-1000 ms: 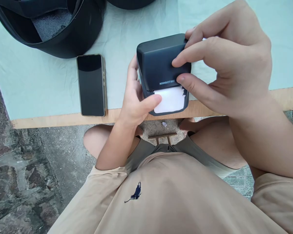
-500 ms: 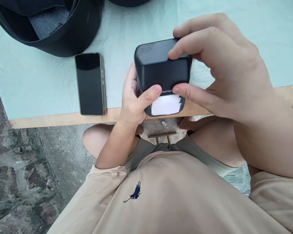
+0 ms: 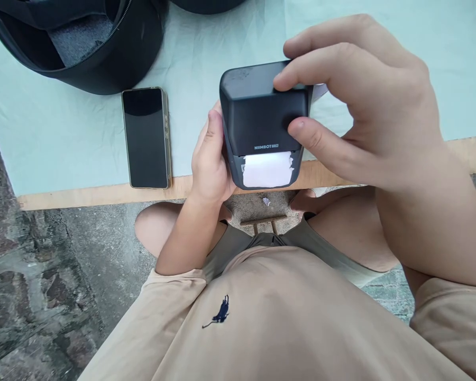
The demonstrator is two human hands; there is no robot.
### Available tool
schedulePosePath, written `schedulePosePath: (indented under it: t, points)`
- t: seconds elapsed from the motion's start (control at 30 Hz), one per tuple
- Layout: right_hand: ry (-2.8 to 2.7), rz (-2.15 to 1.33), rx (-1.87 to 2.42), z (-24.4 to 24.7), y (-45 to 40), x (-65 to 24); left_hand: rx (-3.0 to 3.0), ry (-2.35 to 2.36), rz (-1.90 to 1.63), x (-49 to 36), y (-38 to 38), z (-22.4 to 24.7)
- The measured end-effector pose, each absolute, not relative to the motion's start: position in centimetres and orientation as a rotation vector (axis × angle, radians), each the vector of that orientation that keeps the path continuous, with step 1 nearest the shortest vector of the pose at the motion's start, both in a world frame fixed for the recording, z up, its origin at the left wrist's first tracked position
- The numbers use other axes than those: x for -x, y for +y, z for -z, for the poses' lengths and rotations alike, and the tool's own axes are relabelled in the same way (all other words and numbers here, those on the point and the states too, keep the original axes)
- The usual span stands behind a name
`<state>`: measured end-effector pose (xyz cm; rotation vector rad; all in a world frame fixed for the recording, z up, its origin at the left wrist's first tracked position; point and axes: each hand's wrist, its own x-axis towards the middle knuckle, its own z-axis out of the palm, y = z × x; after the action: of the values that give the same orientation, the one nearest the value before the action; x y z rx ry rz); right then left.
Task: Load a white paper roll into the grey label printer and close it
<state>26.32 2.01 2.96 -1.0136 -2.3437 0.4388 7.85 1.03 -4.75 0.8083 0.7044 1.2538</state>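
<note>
A black label printer (image 3: 265,119) marked NIIMBOT is held above the table's near edge, with a torn-edged white paper strip (image 3: 267,169) at its lower front. My left hand (image 3: 212,159) grips it from the left side, the thumb along that side and the other fingers hidden behind. At the printer's upper right, my right hand (image 3: 365,100) has its fingers apart. Its forefinger tip rests on the top edge, and its thumb is near the right part of the front.
A black phone (image 3: 146,138) lies on the pale green cloth (image 3: 198,47) left of the printer. Beyond it stands an open black zippered case (image 3: 122,63), with another dark object (image 3: 208,4) at the top edge. The wooden table edge (image 3: 95,197) runs above my legs.
My left thumb has moved off the printer's front to its left side, uncovering the lettering. My right thumb has shifted up, away from the paper slot.
</note>
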Motion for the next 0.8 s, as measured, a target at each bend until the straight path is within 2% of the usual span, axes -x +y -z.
schedulePosePath:
  t: [0.53,0.8]
  points:
    - [-2.444,-0.565,1.023,-3.4,1.6,-26.3,-0.897,0.998,-1.262,-8.0,0.3,3.9]
    - [-2.434,-0.532,1.035,-4.0,1.9,-26.6,-0.789,0.961,-1.216,-8.0,0.3,3.4]
